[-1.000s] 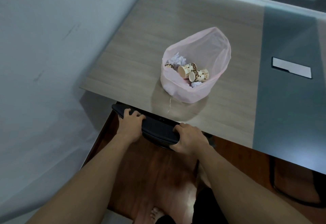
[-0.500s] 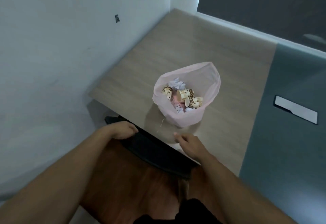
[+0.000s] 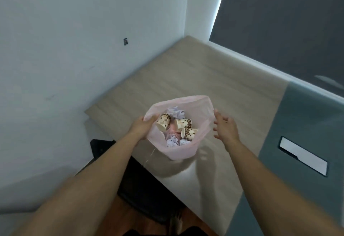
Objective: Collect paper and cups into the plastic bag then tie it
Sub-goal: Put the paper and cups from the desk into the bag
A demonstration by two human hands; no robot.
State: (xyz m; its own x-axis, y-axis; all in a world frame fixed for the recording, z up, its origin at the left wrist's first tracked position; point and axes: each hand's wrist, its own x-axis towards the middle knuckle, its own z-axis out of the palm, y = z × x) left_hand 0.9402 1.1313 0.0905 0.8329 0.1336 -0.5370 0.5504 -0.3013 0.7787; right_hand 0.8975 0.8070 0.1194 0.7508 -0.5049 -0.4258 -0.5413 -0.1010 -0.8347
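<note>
The person shows as two bare arms that fill the lower part of the view. The left forearm (image 3: 104,163) and the right forearm (image 3: 260,167) are uncovered along all their visible length. The left hand (image 3: 143,127) and the right hand (image 3: 226,128) are bare too. At the bottom edge, between the arms, a strip of black clothing (image 3: 195,231) shows, but what kind of garment it is cannot be told.

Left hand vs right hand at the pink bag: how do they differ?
The left hand grips the left rim of the plastic bag; the right hand holds nothing. The left hand's thumb curls over the rim; the right hand's fingers are spread, beside the right rim. Both are bare and flank the bag.
</note>
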